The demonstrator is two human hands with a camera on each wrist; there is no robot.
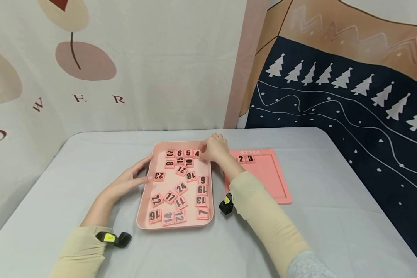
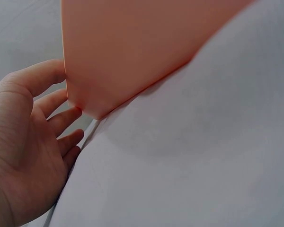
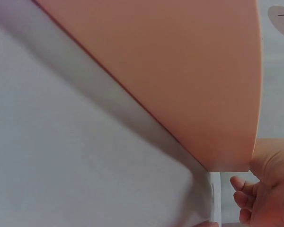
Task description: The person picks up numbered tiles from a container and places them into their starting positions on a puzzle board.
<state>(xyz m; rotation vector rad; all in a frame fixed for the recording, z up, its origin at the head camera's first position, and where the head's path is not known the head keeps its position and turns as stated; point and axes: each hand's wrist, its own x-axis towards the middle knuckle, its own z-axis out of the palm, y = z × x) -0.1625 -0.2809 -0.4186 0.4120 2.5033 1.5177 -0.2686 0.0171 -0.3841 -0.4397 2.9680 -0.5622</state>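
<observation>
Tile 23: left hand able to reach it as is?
Probably yes: the left hand touches the tray; tile 23 lies just inside, with only the rim between and nothing on top.

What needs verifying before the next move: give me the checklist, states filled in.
1. Left hand touching the tray: ok, at its left side.
2. Tile 4 readable: ok, number up, beside the right hand.
3. Right hand's pinch on a tile: cannot tell; its fingertips are partly hidden.
4. Tiles 2 and 3 side by side on the board: ok.
5. Space right of tile 3: ok, no tile shows there.
6. Tile 24 squared with the tray: not ok, it lies askew.
</observation>
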